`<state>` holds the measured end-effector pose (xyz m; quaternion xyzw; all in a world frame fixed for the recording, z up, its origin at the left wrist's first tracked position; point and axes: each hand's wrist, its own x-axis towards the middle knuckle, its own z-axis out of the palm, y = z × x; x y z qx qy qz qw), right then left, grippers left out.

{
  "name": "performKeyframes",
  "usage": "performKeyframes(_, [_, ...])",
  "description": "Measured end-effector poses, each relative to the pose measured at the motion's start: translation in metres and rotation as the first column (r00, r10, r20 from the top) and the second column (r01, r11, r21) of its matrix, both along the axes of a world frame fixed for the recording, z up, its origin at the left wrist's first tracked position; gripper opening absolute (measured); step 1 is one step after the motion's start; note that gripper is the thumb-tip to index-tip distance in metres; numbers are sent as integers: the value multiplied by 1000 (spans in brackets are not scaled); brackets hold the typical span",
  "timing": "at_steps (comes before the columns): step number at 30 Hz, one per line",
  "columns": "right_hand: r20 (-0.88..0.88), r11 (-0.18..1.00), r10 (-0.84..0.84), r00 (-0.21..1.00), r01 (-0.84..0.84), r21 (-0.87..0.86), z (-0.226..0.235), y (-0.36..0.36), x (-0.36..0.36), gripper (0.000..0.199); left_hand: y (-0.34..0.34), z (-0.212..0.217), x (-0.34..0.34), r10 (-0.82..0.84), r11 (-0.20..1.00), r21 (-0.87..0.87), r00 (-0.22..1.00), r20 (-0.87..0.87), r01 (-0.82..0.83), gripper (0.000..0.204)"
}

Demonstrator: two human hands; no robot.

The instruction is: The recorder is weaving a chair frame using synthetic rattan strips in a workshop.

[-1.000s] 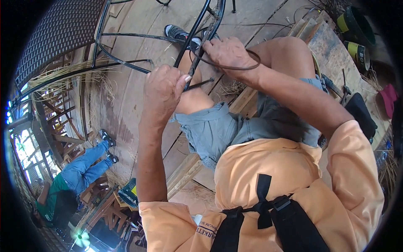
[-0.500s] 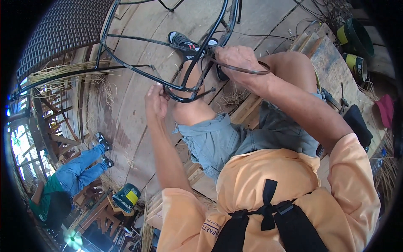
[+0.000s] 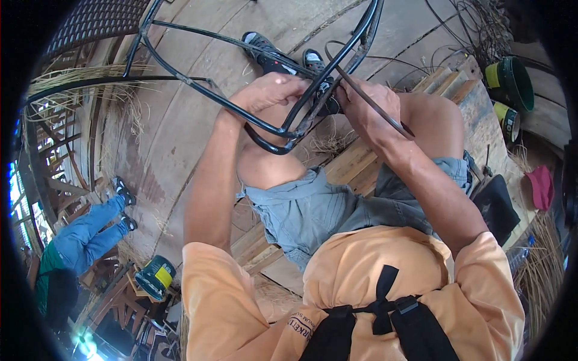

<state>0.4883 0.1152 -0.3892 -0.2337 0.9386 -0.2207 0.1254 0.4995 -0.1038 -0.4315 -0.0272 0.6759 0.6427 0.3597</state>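
A black tubular metal chair frame [image 3: 229, 106] stands tilted over my lap and legs. My right hand [image 3: 372, 103] is closed beside its right-hand tubes, gripping a long brown weaving strip [image 3: 368, 99]. The strip arches above the hand and trails down past the wrist. My left hand [image 3: 270, 94] reaches in behind the near bent tube, its fingers drawn together toward the joined bars. Its fingertips are partly hidden by the tubing, so what they pinch cannot be made out.
Dark woven wicker [image 3: 99, 24] spans the frame's far left. Loose natural fibres [image 3: 90, 81] lie below it. At the right are a wooden bench [image 3: 475, 114], green buckets [image 3: 510, 83] and coiled dark strips [image 3: 481, 30]. Another person's legs [image 3: 96, 234] show at lower left.
My left hand has moved up and right, from outside the frame's near corner to behind its tubes. My right hand has shifted right and slightly down, and the strip's loop now rises higher.
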Motion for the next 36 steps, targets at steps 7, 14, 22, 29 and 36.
performKeyframes(7, [-238,963,234,943,-190,194,16,11,25,37,15,-7,-7,-20,991,-137,997,-80,8,20])
performKeyframes(14, [-58,689,692,719,-682,-245,0,60,100,35,-30,-41,3,-181,844,-506,983,44,178,21])
performKeyframes(22, [418,716,369,830,33,-697,-84,-5,35,32,-39,-71,14,-580,558,-569,774,254,604,24])
performKeyframes(29, [689,528,648,325,459,-714,-79,-26,29,29,-98,-144,43,-296,841,-373,911,287,391,39])
performKeyframes(36, [598,647,615,514,105,-755,-99,-41,36,17,-25,-80,13,-490,335,-728,771,408,598,24])
